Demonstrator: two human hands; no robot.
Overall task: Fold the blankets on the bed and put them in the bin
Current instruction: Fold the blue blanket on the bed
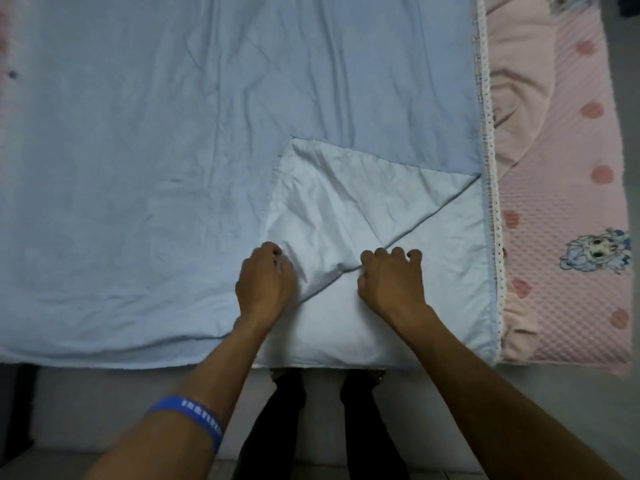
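Bed (571, 306) under blue blanket (138, 133); our left hand (265, 282) & right hand (391, 282) both clamped on flipped corner, fold running diag. up-right.

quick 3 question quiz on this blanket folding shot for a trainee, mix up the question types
1. True or false: both hands are on the blue blanket.
2. Which blanket lies at the right side of the bed?
A. a pink one with dots
B. a green striped one
C. a plain white one
3. Fill in: the blue wristband is on the ___ arm.

Key
1. True: the left hand and the right hand each have a grip on the turned-over corner, which shows a paler underside.
2. A: the pink blanket has dots and a cartoon figure.
3. left
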